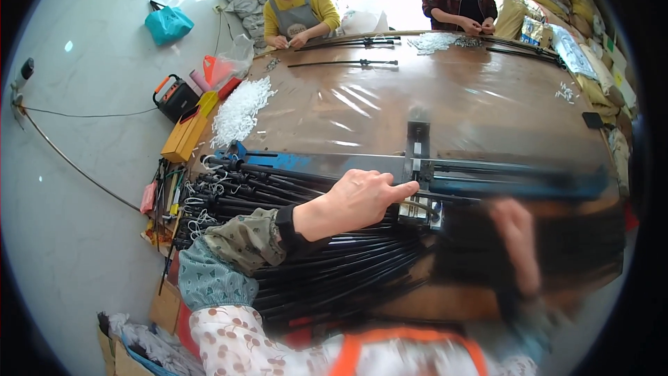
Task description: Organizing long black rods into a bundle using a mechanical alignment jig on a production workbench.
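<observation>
My left hand (358, 198) has its fingers curled, the index stretched out to the right with its tip at the metal fixture (418, 136); I cannot tell whether anything is pinched beneath. My right hand (513, 226) is a blur further right, so I cannot tell how open it is or whether it has hold of anything. Between them, a thin dark rod (456, 197) seems to run rightward from the fixture. Under and beside my left forearm, many black rods (334, 278) lie fanned out, white cords (202, 219) at their left ends. I judge this to be mid-batch: one piece at the fixture, plenty lying by, though nothing shows which are finished and which wait. Beyond, small white pieces (240, 111) lie heaped on the table (334, 111), and two co-workers, one in yellow sleeves (323, 7), use their hands along the far edge.
</observation>
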A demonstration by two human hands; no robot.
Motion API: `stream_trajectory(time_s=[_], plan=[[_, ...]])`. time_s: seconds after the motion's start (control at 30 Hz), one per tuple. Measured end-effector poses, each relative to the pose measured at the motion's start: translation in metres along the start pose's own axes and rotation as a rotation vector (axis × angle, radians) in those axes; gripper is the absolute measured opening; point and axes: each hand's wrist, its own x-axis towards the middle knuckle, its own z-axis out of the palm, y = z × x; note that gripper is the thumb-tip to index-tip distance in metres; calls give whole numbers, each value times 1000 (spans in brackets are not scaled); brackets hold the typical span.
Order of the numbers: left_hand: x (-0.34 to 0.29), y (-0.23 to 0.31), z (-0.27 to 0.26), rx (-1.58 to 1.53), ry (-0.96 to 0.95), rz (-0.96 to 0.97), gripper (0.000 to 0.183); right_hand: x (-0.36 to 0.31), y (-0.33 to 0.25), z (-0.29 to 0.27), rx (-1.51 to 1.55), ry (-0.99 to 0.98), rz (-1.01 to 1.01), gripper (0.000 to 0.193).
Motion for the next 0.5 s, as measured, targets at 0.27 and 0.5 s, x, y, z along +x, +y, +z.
stream_trajectory(time_s=[0.27,0.5], plan=[[15,19,4,-9,-8,43,56,5,6,31,-438,206,-931,12],[22,4,4,33,243,73,51,13,36,-10,-725,386,-987,21]])
